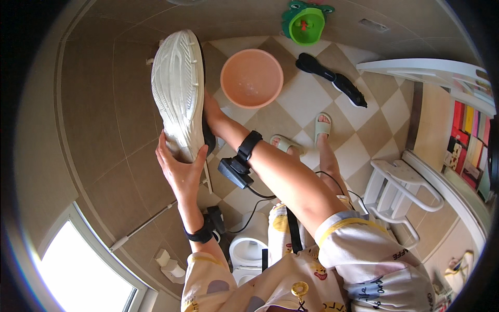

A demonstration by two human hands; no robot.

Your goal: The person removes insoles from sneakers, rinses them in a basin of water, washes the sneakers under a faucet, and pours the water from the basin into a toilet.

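A shoe is held up off the floor with its white, ridged sole toward me and its heel end nearest me. My left hand is closed around the heel, fingers on the left edge and thumb on the right. My right hand reaches behind the shoe's right side. Its fingers are hidden there, and only a strip of the shoe's dark upper shows. Beyond the shoe, to its right, a round pink basin with a little liquid at the bottom stands on the floor.
Black footwear with a white sole edge lies right of the basin. A green frog-shaped urinal hangs on the far wall. A toilet is close below me, a white folding seat at right. Cables run from the black wrist devices.
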